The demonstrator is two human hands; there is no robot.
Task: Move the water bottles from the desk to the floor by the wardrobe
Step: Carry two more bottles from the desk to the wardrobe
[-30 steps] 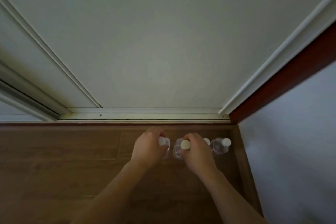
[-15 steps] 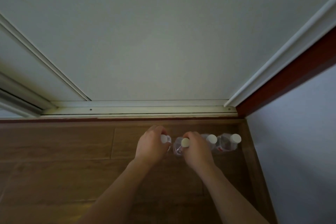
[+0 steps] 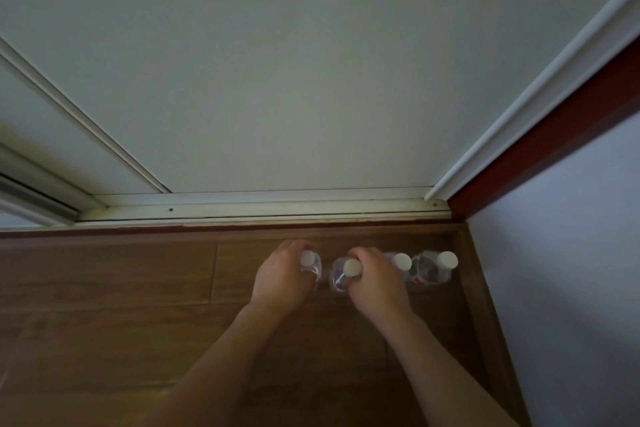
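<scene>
Each grip clasps a bottle: left hand (image 3: 282,279), right hand (image 3: 377,282), two more bottles (image 3: 431,269) crowding the wall (image 3: 561,253)

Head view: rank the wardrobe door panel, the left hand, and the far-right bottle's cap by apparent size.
1. Wardrobe door panel, largest by far.
2. Left hand.
3. Far-right bottle's cap, smallest.
The hand sits about as far from the camera as the cap, so that order holds.
</scene>
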